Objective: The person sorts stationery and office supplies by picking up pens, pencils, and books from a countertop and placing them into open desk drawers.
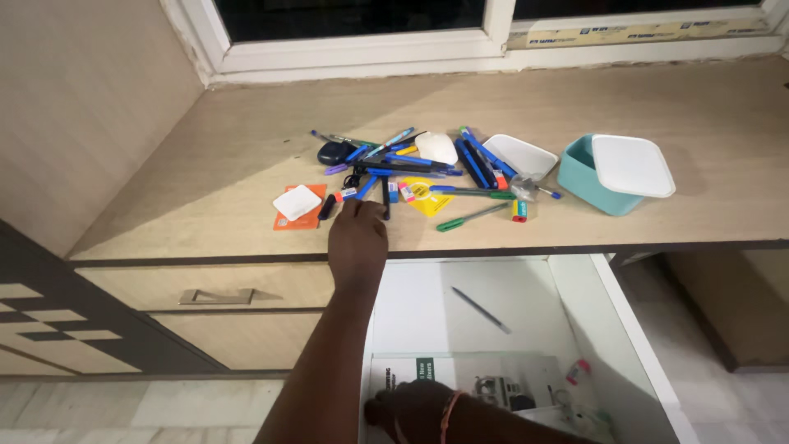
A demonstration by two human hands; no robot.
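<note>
Overhead, the wooden counter point(205, 173) spans the whole width below a white-framed window point(362, 45). Beneath it on the right an open white drawer point(575, 288) stands pulled toward the near edge; a closed drawer with a metal handle point(218, 296) sits to its left.

On the counter's right, a teal box point(579, 173) carries a white lid point(631, 164) laid askew on top. Just left of it lies a shallow white tray point(519, 154).

Centre of the counter: a loose heap of blue pens point(394, 160), crossing one another, with a white oval object point(436, 148) and a dark rounded object point(334, 153) among them. A green pen point(471, 217) lies apart at the near side of the heap, beside a yellow card point(427, 197). At the left of the heap, a white square block point(297, 202) rests on an orange card point(300, 219).

Left hand point(358, 238) reaches up over the counter's near edge, fingers bent down at the near rim of the heap, fingertips touching a dark pen point(385, 201); whether it is gripped cannot be told. Nothing blocks the reach.

Right hand point(411, 407) is low in the drawer, fingers curled on the edge of a printed booklet point(460, 374). A single grey pen point(481, 310) lies farther back on the drawer floor; small items at the drawer's right near corner are too blurred to identify.
</note>
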